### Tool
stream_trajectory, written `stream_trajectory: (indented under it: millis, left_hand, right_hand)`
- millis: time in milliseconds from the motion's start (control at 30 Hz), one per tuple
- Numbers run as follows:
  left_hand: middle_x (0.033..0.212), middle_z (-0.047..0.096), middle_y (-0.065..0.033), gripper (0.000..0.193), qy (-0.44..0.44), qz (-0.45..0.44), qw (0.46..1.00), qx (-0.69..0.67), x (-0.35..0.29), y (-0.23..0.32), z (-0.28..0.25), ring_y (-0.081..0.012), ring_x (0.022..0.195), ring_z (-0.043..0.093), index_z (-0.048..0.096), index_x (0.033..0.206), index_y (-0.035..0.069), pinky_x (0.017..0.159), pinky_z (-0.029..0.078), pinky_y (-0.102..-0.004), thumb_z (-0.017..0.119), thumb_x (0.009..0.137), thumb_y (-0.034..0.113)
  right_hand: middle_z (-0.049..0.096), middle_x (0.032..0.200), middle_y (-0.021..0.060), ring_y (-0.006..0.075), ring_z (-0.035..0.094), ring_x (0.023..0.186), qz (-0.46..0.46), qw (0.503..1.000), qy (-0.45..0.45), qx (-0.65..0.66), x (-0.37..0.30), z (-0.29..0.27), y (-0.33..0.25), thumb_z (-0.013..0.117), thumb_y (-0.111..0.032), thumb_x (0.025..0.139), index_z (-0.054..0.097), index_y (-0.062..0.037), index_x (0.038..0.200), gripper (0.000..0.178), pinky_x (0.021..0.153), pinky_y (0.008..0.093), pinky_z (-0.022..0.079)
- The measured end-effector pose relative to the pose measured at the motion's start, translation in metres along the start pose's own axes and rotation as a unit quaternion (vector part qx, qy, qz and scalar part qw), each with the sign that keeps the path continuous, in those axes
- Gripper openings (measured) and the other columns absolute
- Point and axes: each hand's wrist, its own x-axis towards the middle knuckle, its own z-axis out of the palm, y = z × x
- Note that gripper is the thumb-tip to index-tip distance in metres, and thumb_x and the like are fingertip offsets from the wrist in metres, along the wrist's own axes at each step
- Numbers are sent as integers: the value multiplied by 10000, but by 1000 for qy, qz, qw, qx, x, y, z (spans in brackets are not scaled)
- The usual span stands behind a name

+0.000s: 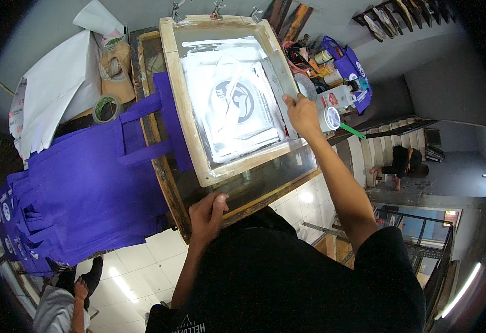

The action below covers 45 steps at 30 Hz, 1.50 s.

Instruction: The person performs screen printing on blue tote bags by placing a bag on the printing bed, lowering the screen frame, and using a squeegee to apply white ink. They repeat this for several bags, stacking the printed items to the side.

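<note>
A wooden screen-printing frame lies tilted on a dark-edged worktable. White ink is smeared over its mesh, around a grey round emblem. My right hand is closed on the frame's right rail, thumb toward the mesh. At the table's near edge, my left hand has its fingers curled in; whether anything is inside them is hidden. A purple cloth bag lies partly under the frame, its handles reaching left.
Purple bags are piled at the left. Metal clamps stand behind the frame. At right are a white tub, a green-handled tool and several containers. A roll of tape lies far left. Two other people are nearby.
</note>
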Motion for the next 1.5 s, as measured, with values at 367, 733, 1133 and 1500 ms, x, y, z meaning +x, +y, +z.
stream_trajectory:
  millis: [367, 733, 1133, 1500]
  left_hand:
    - [710, 672, -93, 315, 24, 2, 998, 54, 2, 10, 4, -147, 640, 635, 721, 1002, -35, 620, 505, -305, 555, 1054, 228]
    - [703, 679, -56, 368, 93, 20, 990, 106, -1, 8, 17, -105, 592, 588, 736, 1006, -5, 571, 477, -281, 529, 1071, 292]
    - [660, 644, -29, 399, 188, 7, 979, 72, -6, -7, 34, -56, 560, 503, 728, 932, -43, 529, 395, -246, 553, 1067, 289]
    - [652, 623, -12, 406, 198, 22, 977, 78, -1, -6, 39, -45, 520, 456, 723, 946, -28, 485, 347, -240, 559, 1068, 323]
  right_hand:
    - [740, 992, 234, 271, 707, 924, 84, 927, -57, 360, 12, -1, 21, 715, -393, 933, 671, 140, 1135, 572, 838, 376, 523]
    - [737, 918, 161, 285, 687, 820, -259, 932, -40, 253, 63, -66, -45, 667, -330, 974, 718, -16, 1124, 352, 779, 368, 514]
    - [698, 927, 218, 426, 673, 907, -471, 879, -7, 78, 133, 11, -32, 627, -345, 976, 667, -38, 1010, 312, 773, 525, 521]
    - [698, 916, 165, 379, 671, 862, -536, 818, -85, 191, 19, -34, 55, 695, -264, 942, 703, -36, 980, 231, 744, 443, 530]
